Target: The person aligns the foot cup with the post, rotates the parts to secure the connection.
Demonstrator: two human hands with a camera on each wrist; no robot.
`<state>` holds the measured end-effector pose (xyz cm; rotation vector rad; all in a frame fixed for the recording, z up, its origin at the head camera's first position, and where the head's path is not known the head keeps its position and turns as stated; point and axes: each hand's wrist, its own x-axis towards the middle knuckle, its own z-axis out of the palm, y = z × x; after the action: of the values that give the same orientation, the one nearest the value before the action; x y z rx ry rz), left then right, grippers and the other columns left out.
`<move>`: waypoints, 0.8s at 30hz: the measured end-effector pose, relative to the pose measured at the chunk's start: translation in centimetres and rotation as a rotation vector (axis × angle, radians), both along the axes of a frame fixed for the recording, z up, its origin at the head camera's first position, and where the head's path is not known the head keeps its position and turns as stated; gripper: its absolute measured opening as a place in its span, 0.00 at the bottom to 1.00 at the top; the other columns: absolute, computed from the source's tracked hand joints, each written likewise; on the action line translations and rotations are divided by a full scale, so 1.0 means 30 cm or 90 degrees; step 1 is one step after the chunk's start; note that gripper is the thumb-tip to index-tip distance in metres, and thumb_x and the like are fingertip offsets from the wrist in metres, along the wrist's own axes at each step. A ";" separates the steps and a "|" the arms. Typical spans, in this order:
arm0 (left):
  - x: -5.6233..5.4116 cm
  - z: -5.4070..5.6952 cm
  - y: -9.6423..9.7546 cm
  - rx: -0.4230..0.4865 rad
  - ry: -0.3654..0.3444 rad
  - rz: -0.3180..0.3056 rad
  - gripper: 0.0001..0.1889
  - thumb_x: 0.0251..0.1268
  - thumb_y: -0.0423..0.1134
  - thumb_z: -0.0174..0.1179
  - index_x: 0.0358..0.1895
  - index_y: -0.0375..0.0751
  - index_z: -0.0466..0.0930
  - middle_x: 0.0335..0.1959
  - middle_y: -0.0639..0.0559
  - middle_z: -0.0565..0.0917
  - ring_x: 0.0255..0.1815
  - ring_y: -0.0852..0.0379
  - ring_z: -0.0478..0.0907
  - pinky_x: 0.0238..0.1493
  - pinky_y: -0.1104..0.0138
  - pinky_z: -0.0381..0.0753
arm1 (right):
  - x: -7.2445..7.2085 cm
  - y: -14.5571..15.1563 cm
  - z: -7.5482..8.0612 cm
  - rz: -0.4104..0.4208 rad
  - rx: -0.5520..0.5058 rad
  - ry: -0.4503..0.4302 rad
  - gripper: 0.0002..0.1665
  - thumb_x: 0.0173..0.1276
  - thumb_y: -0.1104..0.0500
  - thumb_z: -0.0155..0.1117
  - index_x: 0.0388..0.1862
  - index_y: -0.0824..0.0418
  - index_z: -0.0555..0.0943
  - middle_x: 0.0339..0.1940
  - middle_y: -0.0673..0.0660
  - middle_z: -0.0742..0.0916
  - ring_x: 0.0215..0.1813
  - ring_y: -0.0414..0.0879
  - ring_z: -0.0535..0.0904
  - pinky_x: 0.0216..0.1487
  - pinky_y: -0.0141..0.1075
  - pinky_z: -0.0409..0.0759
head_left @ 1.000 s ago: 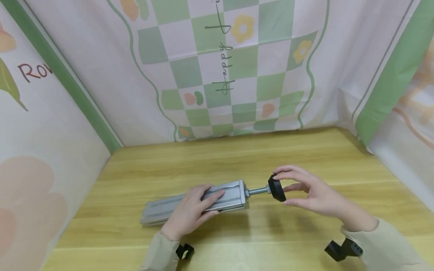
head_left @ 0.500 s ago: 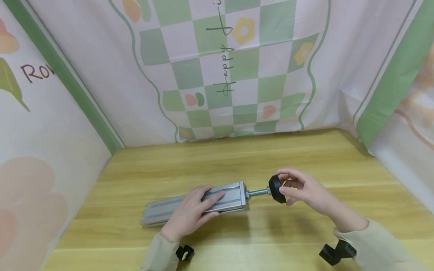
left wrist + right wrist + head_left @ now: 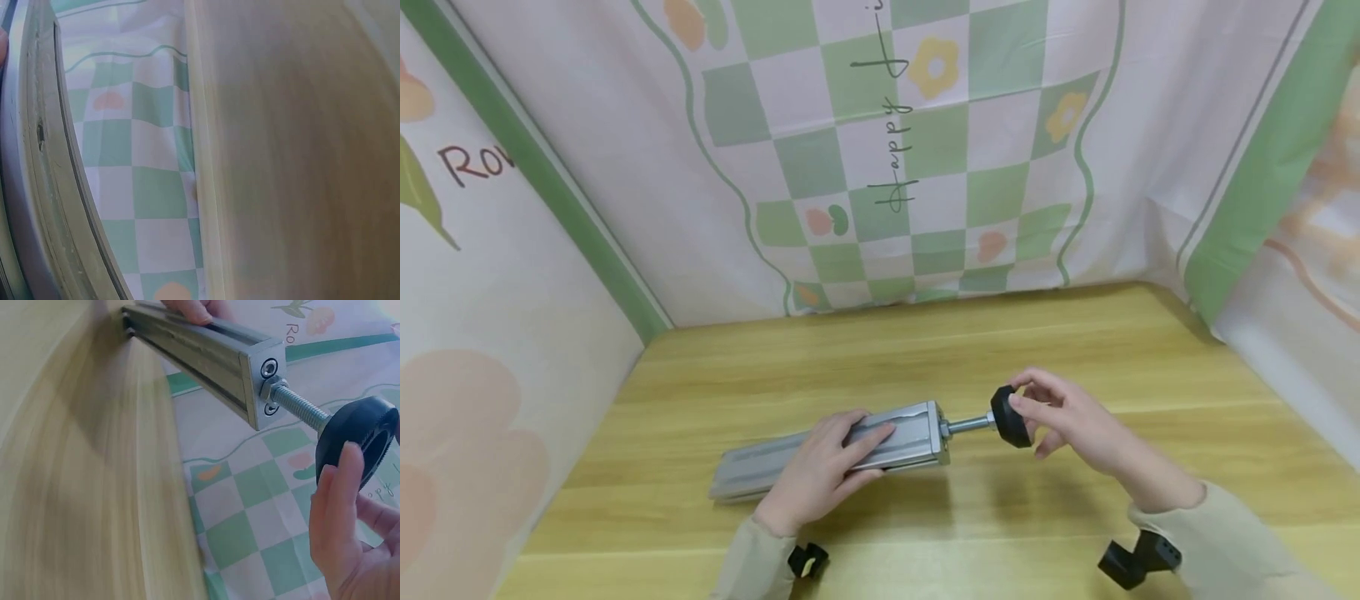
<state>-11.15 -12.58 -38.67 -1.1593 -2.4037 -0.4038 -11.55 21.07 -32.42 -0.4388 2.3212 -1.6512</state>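
Note:
A grey aluminium profile (image 3: 902, 433) lies lengthwise across the table, raised off it at its right end. My left hand (image 3: 820, 471) grips it from above, thumb along the near side. From the profile's right end plate sticks out a threaded rod (image 3: 970, 424) with a nut (image 3: 273, 389) against the plate. A black round levelling foot (image 3: 1011, 417) caps the rod's outer end. My right hand (image 3: 1078, 425) pinches the foot's rim between thumb and fingers; some fingers are hidden behind it. In the left wrist view, the profile (image 3: 44, 150) fills the left edge.
The wood-grain table (image 3: 880, 358) runs back to a checkered cloth (image 3: 925, 167) hanging behind it. Printed cloth walls (image 3: 512, 333) stand on both sides. A black wrist mount (image 3: 1138, 558) sits under the right sleeve, another (image 3: 808, 560) by the left.
My right thumb has moved up from below the foot onto its outer face, and the hand has turned and shifted slightly left. The left hand and profile stay in place.

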 end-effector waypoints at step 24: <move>-0.002 -0.006 0.002 0.001 0.007 -0.004 0.28 0.73 0.60 0.35 0.67 0.54 0.68 0.56 0.43 0.74 0.56 0.50 0.74 0.60 0.56 0.74 | -0.001 0.051 -0.008 0.162 0.007 0.387 0.41 0.48 0.76 0.72 0.63 0.65 0.69 0.69 0.42 0.66 0.63 0.30 0.68 0.42 0.38 0.84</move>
<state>-11.21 -12.53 -38.85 -1.1650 -2.3904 -0.3990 -11.59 22.60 -32.66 -1.3304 2.5171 -1.5262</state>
